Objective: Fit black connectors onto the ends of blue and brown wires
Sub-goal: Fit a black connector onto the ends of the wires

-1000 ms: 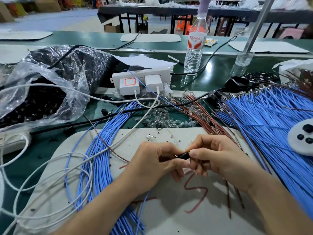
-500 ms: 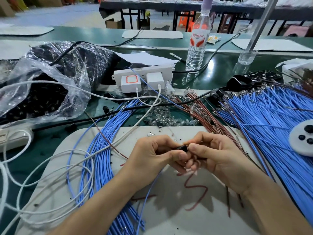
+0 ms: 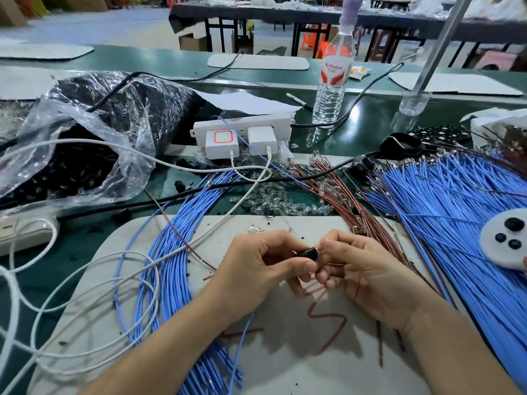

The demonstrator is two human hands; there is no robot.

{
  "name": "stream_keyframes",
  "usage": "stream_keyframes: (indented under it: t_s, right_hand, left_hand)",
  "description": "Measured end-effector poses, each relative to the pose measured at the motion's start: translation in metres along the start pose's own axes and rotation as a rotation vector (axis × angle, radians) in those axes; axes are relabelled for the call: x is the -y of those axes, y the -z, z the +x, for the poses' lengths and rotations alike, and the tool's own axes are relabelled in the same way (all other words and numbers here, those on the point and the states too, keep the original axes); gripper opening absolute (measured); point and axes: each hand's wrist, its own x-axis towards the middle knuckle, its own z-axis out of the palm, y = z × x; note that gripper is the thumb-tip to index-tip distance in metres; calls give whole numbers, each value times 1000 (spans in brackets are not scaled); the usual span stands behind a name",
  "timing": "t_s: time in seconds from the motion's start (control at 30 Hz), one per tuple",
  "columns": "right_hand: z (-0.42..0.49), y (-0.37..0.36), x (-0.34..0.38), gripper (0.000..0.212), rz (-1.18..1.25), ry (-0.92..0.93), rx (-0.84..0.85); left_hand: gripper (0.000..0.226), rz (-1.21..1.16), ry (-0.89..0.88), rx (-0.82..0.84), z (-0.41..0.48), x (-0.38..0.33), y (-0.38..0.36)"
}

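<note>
Black connector (image 3: pixel 308 253), above the white mat (image 3: pixel 285 369), is pinched at either end by left hand (image 3: pixel 256 270) and right hand (image 3: pixel 368 276) fingertips. Line the brown wire (image 3: pixel 328 317) terminal up squarely, then press straight in

Centre: black connector (image 3: pixel 308 253) mostly hidden between left hand (image 3: pixel 256 269) and right hand (image 3: pixel 368 272). 3 o'clock: blue wires (image 3: pixel 456 212) cut by edge. 10 o'clock: bag (image 3: pixel 85 155) contents indistinct.

Bright, even light from overhead throws soft grey shadows under the left grip (image 3: pixel 256 269) and right grip (image 3: pixel 368 277) onto the pale grey work mat (image 3: pixel 285 374), a white glare patch sits on the glossy dark green tabletop (image 3: pixel 370 129) by the clear plastic water bottle (image 3: pixel 332 81), and wide-angle distortion bends the blurred edges.
</note>
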Motion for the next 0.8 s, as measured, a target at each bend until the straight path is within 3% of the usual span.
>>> stream_keyframes:
  t_s: [0.07,0.13,0.23,0.47,0.7,0.8]
  right_hand:
    - [-1,-2,-2,28,133,-54,39]
    - [1,-7,-6,53,263,-120,140]
    - [1,-12,-13,78,205,-143,248]
    - [7,-18,-16,63,140,31,241]
    - [7,-17,-19,65,154,10,202]
    - [8,-16,-20,54,184,14,227]
  left_hand:
    - [18,51,-45,-34,1,0,1]
    - [23,107,-71,-89,3,-1,2]
    - [21,97,-72,-88,3,-3,1]
    - [18,59,-16,20,3,-5,2]
    - [18,180,-118,101,0,-9,-3]
    - [16,219,-131,105,0,-9,-2]
